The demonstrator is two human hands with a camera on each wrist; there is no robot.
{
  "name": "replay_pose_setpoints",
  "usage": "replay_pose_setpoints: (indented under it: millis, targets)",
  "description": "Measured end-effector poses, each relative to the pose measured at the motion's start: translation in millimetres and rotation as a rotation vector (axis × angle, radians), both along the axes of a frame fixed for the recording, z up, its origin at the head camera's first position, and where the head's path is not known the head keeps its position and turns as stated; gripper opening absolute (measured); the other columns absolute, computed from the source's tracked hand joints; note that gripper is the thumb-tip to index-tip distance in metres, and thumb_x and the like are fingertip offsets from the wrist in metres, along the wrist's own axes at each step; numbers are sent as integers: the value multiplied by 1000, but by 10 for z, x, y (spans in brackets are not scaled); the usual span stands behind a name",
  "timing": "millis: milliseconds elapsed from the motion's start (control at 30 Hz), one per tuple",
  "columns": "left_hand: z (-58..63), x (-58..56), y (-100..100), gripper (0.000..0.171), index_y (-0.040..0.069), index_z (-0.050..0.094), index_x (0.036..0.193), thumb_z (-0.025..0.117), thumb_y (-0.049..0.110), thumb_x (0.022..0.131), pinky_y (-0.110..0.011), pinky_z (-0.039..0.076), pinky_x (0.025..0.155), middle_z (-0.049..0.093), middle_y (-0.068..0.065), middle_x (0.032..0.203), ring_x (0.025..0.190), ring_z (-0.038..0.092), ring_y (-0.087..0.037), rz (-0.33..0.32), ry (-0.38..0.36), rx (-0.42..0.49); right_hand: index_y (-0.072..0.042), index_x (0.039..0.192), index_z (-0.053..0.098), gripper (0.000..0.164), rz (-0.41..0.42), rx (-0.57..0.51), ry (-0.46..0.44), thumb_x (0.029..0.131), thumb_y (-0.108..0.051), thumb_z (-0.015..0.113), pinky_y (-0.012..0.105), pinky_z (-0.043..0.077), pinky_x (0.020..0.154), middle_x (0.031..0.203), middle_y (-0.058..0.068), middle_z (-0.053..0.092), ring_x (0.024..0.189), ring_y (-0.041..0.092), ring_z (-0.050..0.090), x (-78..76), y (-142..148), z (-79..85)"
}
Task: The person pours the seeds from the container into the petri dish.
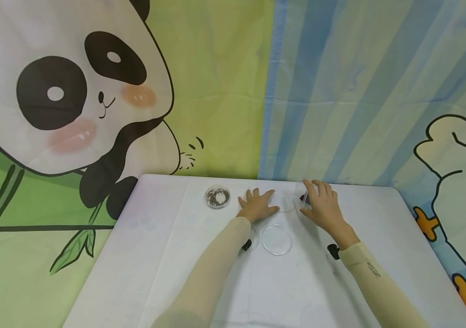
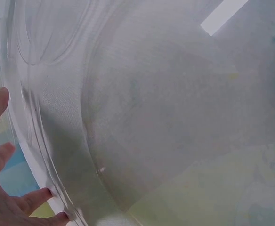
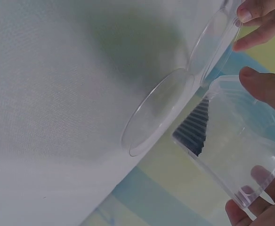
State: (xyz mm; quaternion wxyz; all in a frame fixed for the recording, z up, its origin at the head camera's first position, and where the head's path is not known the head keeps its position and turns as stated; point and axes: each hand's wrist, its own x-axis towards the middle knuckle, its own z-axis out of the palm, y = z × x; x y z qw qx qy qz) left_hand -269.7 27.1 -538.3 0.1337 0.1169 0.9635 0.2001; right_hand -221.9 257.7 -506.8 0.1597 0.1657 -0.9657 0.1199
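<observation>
My right hand (image 1: 324,209) grips a clear plastic container (image 3: 243,141), thumb on one side and fingertips on the other. The container is tilted, and a dark mass lies in its lower corner, looking striped through the wall. My left hand (image 1: 255,206) has its fingers spread on the white table, thumb and index fingertip right at the rim of a clear round dish (image 1: 283,201). A second clear round dish (image 1: 277,240) lies nearer me. Under my left wrist is another clear dish (image 2: 175,117), large in the left wrist view and partly hidden by the sleeve in the head view.
A round clear dish with dark grains (image 1: 217,197) stands left of my left hand, a pale patch showing among the grains. The white table (image 1: 192,287) ends at a printed cloth backdrop (image 1: 216,91). Dark wrist-camera pieces (image 1: 333,251) hang under the sleeves.
</observation>
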Motion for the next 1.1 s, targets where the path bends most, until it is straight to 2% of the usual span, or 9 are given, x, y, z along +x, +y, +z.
replay_pose_setpoints:
  millis: [700,1100]
  targets:
    - [13,-2,9,70,41,36,155,58,64,92,-76,13,106,28,-18,158,146,14,-49,-3,11,-30,-6,148,41,103,79,82,151,63,-19,97,68,40,88,138,30,42,124,52,39,-39,7,-20]
    - [-11,1,9,69,42,35,155,58,63,93,-77,11,106,26,-19,159,146,12,-50,-2,0,-19,-7,149,41,102,89,91,149,65,-20,96,68,40,89,140,29,41,126,50,38,-36,-22,-15]
